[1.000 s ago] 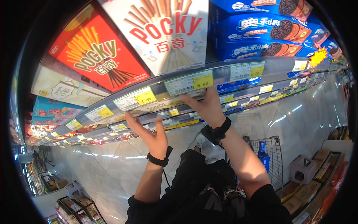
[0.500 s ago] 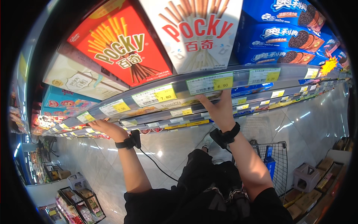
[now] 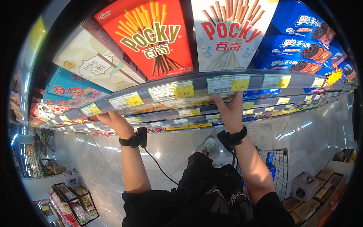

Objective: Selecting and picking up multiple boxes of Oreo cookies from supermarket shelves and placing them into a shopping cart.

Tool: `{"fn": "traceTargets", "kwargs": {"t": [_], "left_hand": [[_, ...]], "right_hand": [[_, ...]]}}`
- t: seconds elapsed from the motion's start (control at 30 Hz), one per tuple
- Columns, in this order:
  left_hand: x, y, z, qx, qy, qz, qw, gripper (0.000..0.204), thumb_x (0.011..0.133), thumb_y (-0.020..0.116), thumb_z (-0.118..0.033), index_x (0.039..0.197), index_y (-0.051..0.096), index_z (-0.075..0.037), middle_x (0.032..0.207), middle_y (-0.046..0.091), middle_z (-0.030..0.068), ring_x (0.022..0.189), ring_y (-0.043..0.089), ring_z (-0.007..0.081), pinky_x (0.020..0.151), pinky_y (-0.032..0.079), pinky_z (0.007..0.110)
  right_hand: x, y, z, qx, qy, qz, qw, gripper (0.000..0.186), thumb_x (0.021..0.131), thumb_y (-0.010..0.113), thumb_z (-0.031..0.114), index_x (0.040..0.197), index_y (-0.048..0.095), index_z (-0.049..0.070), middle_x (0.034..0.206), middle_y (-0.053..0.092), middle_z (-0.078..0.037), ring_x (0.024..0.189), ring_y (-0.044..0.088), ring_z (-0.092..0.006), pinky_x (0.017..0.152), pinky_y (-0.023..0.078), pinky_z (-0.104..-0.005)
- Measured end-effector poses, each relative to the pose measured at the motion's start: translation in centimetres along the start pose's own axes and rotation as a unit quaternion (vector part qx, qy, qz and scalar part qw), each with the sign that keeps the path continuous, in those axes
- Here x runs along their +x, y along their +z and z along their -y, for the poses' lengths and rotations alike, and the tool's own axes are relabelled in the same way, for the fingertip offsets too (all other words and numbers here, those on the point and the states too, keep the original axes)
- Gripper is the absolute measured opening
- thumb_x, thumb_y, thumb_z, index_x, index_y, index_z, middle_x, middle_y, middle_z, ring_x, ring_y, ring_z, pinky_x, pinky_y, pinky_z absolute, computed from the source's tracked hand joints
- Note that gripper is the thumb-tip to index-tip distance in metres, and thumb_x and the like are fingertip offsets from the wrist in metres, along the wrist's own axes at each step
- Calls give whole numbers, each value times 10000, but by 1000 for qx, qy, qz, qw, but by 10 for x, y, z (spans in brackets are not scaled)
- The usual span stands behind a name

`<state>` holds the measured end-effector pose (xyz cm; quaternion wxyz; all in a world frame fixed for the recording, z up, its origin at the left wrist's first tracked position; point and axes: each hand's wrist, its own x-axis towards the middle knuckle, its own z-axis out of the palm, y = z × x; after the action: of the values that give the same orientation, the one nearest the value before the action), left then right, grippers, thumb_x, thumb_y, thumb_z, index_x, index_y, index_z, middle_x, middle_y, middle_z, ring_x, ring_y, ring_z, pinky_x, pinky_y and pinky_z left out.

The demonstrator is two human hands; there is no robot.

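My right hand (image 3: pixel 231 111) reaches up to the shelf edge, thumb and forefinger apart. Its fingertips go out of sight behind the price strip; no held thing shows. My left hand (image 3: pixel 116 124) is at a lower shelf edge, fingers stretched forward, their tips hidden. Dark straps with small black devices circle both wrists. On the shelf above stand a red biscuit-stick box (image 3: pixel 151 41), a white biscuit-stick box (image 3: pixel 230 41) and stacked blue sandwich-cookie boxes (image 3: pixel 302 47). Between my hands, a pale snack pack (image 3: pixel 181 102) shows on the shelf below.
Price tags line the shelf edge (image 3: pixel 200 84). Pale cream boxes (image 3: pixel 94 56) and a turquoise box (image 3: pixel 66 85) stand at left. A wire cart (image 3: pixel 283 170) holding a blue box is by my right arm. Behind are a grey plastic crate (image 3: pixel 302 187) and a black-framed rack (image 3: pixel 81 202).
The shelf and its boxes appear shifted to the right in view. My left hand's fingers have gone farther behind the shelf edge; my right hand keeps nearly the same pose.
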<state>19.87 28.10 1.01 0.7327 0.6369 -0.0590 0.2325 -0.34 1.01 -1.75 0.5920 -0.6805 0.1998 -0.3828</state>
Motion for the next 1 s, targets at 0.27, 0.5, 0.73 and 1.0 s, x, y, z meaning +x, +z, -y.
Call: {"fn": "traceTargets", "kwargs": {"t": [0.27,0.5,0.73,1.0], "left_hand": [[-2,6,0,5,34,21,999,429,1044,546,-206,1390,355,-37,1413,487,108,1292,490,211,1110,379,369],[1,3,2,22,31,25,999,535,1053,545,-346,1447,322,-61,1439,450,98,1313,454,222,1119,331,383],[-12,-39,16,139,40,8,989,619,1061,468,-426,1530,339,-44,1604,250,130,1501,242,254,1217,213,454],[-152,11,-36,80,145,145,975,271,1027,513,-186,1234,508,-11,1138,545,101,1055,508,199,1003,403,372]], "right_hand": [[3,-4,7,24,-14,0,1000,605,888,797,120,1321,396,-10,1206,628,-126,1084,623,-191,929,508,-325],[8,-11,7,56,-4,59,997,629,908,778,154,1354,369,-18,1228,600,-152,1118,611,-218,936,514,-340],[3,-67,44,-192,-97,27,976,875,842,812,208,1492,305,-85,1467,417,-329,1363,418,-450,1159,311,-466],[56,-207,25,-419,-123,156,886,861,686,907,224,1413,502,6,1405,526,-237,1312,497,-411,1101,421,-451]]}}
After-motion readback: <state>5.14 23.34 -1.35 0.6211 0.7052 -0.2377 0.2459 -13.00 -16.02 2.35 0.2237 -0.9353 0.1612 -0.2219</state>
